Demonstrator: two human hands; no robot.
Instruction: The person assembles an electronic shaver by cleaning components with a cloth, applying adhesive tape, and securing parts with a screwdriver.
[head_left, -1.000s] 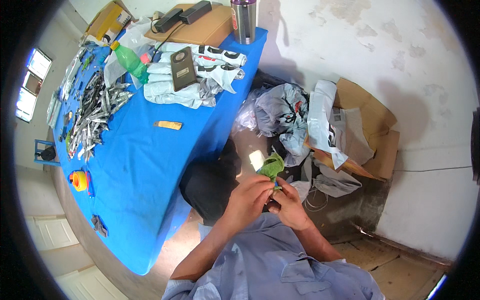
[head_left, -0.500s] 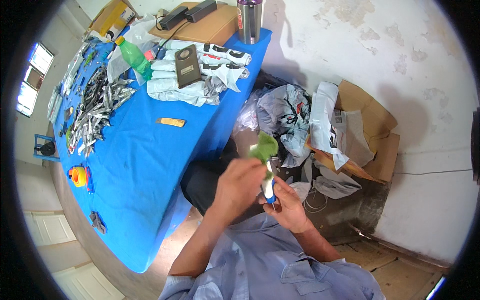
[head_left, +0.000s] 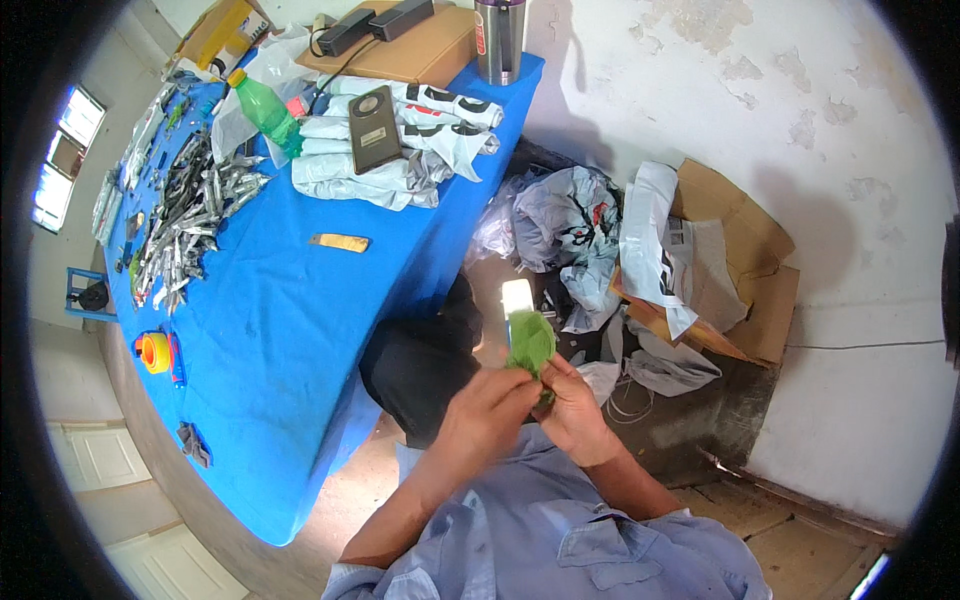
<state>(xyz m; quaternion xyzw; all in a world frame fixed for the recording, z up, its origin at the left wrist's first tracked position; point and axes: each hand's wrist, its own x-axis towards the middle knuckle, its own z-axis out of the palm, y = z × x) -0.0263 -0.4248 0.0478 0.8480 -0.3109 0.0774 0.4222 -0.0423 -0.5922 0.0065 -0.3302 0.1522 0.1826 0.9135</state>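
Against a peeling white wall [head_left: 860, 270] sits an opened carton [head_left: 757, 228], with a blue-covered bench [head_left: 270, 330] to its left. Beside the bench, the fuzzy green piece [head_left: 531, 340] is between both hands: the left hand's [head_left: 490, 405] fingers pinch its lower edge, the right hand's [head_left: 578, 415] curl around its base. The step seems to be handling this piece; the next move likely calls for a steady right grip. Half a second ago, a blue-and-white handle showed in the right hand; now it is hidden
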